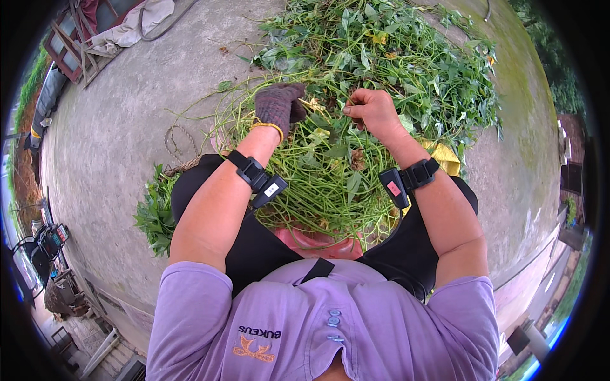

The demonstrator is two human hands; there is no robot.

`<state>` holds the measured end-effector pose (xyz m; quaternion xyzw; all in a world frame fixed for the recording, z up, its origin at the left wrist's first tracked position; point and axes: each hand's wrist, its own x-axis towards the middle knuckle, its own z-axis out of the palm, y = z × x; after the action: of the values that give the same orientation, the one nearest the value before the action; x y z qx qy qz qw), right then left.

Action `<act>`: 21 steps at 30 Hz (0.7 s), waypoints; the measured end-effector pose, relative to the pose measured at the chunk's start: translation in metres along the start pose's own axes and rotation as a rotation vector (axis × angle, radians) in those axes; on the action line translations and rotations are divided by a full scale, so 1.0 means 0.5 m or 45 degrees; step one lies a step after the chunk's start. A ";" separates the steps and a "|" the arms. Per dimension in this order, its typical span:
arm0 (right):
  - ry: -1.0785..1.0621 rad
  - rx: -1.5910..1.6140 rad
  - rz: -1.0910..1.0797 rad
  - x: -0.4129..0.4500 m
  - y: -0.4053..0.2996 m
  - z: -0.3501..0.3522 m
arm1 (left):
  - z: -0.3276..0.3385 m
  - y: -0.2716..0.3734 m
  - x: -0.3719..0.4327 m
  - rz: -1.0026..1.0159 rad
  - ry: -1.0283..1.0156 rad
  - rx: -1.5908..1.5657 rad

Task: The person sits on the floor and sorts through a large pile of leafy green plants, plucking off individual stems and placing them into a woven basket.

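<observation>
My left hand (281, 105), in a dark knitted glove with a yellow cuff, is over the upper left of a heap of green stems (314, 190). Its fingers are curled at the stems; what lies between them is hidden. Bare, my right hand (374, 110) pinches thumb against forefinger at a thin stem, beside the leafy vines. The stems lie between my knees, over a pink plastic basin (319, 245). Beyond both hands spreads a large pile of leafy green vines (381, 52), with some yellowed leaves in it.
A bundle of leafy greens (159, 209) lies outside my left knee, near a loop of rope (180, 142) on the concrete ground (119, 119). Yellow woven plastic (445, 157) shows by my right knee. Wooden frames (78, 47) and cloth lie at the upper left.
</observation>
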<state>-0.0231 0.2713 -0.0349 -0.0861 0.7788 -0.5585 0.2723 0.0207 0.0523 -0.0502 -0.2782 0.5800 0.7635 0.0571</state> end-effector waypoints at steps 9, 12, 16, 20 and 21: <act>0.032 0.049 0.017 0.004 0.013 0.018 | 0.043 -0.053 -0.022 0.282 -0.383 0.270; 0.149 0.032 -0.094 0.015 0.033 0.023 | 0.074 -0.047 -0.051 -0.073 -0.395 0.066; 0.158 0.066 0.012 0.017 0.026 0.028 | 0.068 -0.047 -0.054 -0.280 -0.528 -0.291; 0.104 0.114 0.049 0.017 0.034 0.025 | 0.073 -0.018 -0.077 -0.355 -0.651 -0.393; 0.080 0.105 0.071 0.016 0.036 0.024 | 0.071 -0.010 -0.081 -0.357 -0.652 -0.393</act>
<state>-0.0205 0.2643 -0.0565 -0.0355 0.7655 -0.5846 0.2663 0.0441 0.0959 -0.0283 -0.1596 0.3805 0.8722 0.2628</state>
